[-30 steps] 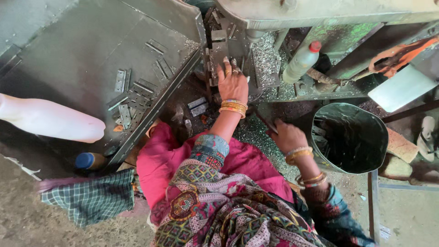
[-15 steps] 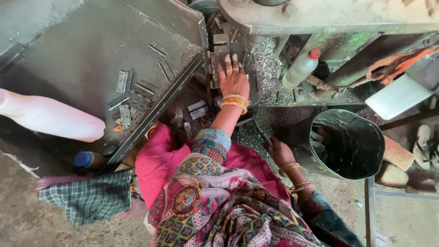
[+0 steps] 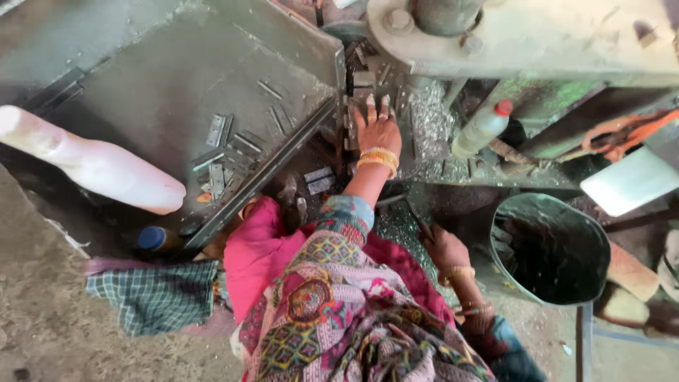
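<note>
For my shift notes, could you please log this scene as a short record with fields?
Left hand: reaching forward, fingers spread flat on the machine bed
Right hand: low beside the dark metal bucket, closed on a thin dark rod
Sloped tray: holds scattered flat metal pieces
Nearby: plastic bottle with red cap, checked cloth

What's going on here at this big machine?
A person sits at a heavy metal press. Their left hand reaches in under the machine head, fingers flat against small metal pieces there. Their right hand rests lower down, gripping a thin dark rod beside a dark bucket. More small metal strips lie scattered on the sloped steel tray to the left, and a plastic bottle stands near the press.
</note>
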